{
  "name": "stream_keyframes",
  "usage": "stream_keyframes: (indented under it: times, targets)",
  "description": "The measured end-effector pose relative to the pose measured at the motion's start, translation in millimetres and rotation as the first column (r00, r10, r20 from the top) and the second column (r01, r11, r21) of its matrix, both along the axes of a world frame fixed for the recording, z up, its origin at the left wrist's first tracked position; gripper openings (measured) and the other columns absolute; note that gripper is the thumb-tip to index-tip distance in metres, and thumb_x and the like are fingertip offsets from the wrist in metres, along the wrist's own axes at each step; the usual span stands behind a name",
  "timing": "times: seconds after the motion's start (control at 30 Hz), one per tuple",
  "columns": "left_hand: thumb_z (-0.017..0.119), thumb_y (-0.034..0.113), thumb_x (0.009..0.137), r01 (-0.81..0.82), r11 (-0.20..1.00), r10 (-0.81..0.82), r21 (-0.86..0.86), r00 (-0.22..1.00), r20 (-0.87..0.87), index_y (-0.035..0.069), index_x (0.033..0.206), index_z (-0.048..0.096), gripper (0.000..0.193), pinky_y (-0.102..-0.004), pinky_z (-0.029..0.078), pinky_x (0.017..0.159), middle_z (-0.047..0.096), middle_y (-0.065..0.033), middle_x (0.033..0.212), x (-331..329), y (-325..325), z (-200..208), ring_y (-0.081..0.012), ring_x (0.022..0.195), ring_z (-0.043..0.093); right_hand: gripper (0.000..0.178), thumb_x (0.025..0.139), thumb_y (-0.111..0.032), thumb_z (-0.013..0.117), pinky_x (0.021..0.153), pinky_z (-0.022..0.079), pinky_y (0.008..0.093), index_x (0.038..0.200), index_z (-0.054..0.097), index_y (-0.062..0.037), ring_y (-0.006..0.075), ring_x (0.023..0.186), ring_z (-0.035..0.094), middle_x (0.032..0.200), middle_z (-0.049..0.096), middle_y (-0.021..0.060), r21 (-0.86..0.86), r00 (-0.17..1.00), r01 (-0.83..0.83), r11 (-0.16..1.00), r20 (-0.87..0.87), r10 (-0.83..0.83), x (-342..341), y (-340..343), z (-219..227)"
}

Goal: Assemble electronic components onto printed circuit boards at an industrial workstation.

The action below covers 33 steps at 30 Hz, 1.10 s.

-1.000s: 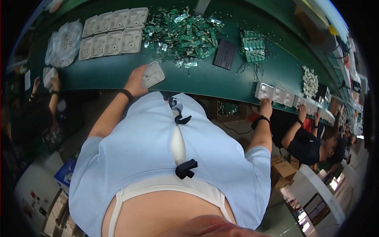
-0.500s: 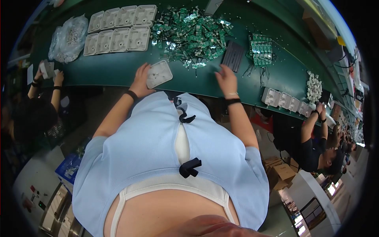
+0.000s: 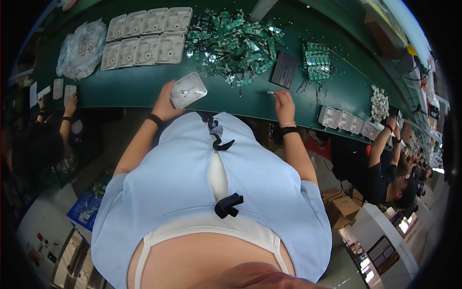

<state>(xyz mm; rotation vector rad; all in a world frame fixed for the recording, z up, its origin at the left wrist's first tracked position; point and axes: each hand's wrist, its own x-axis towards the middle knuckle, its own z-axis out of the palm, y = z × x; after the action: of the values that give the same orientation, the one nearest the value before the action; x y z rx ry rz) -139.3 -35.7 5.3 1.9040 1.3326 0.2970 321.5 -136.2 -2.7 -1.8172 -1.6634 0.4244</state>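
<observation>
My left hand [image 3: 165,102] is closed on the left edge of a white plastic housing [image 3: 189,90], a shallow box with rounded corners. Its hollow inside faces up, tilted, at the front edge of the green bench. To the right, my right hand [image 3: 285,105] pinches a small pale piece [image 3: 271,92] between thumb and fingers; its kind is too small to make out. Just beyond that hand lies a dark grey slab [image 3: 284,70] with ridges. A large heap of green circuit boards with black wires [image 3: 233,45] spreads over the bench behind.
Two rows of white housings [image 3: 146,49] stand at the back left beside a clear bag of small white parts [image 3: 82,48]. Circuit-board panels [image 3: 317,60] lie to the right, then more housings [image 3: 341,120] and a white parts pile [image 3: 379,103]. Co-workers sit on both sides.
The housing has been raised and tilted in my left hand. My right hand, spread beside the slab before, has drawn back slightly and now pinches a small piece.
</observation>
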Motion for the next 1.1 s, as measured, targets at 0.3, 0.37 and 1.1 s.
stream_keyframes:
  times: [0.3, 0.37, 1.1]
  targets:
    - [0.088, 0.018, 0.057, 0.054, 0.994, -0.062, 0.099, 0.995, 0.082, 0.005, 0.15, 0.037, 0.107, -0.0433, 0.035, 0.117, 0.041, -0.0226, 0.147, -0.6, 14.7, 14.2, -0.0393, 0.138, 0.043, 0.029, 0.085, -0.011, 0.069, 0.086, 0.054, 0.0445, 0.113, 0.067, -0.0034, 0.0383, 0.102, 0.065, 0.116, 0.066, 0.018, -0.061, 0.848, 0.345, 0.937, 0.448, -0.283, 47.9, -47.0, -30.1]
    - [0.087, 0.018, 0.057, 0.057, 0.992, -0.068, 0.115, 0.993, 0.092, 0.006, 0.15, 0.037, 0.106, -0.0433, 0.035, 0.117, 0.042, -0.0224, 0.147, 1.0, 14.9, 22.2, -0.0391, 0.138, 0.043, 0.031, 0.084, -0.015, 0.072, 0.082, 0.056, 0.046, 0.113, 0.067, -0.0044, 0.0385, 0.097, 0.067, 0.111, 0.069, 0.0171, 0.012, 0.781, 0.436, 0.9, 0.492, -0.385, 31.8, -38.8, -27.8]
    - [0.084, 0.016, 0.06, 0.122, 0.988, -0.148, 0.094, 0.92, 0.362, 0.0, 0.15, 0.032, 0.105, -0.039, 0.036, 0.116, 0.049, -0.0205, 0.142, 124.4, 49.4, 137.1, -0.0337, 0.135, 0.048, 0.007, 0.101, -0.008, 0.06, 0.058, 0.044, 0.0243, 0.106, 0.062, -0.0037, 0.0117, 0.072, 0.057, 0.099, 0.069, 0.0043, -0.532, -0.885, 0.049, 0.845, -0.415, -0.21, 27.2, -20.1, 16.2]
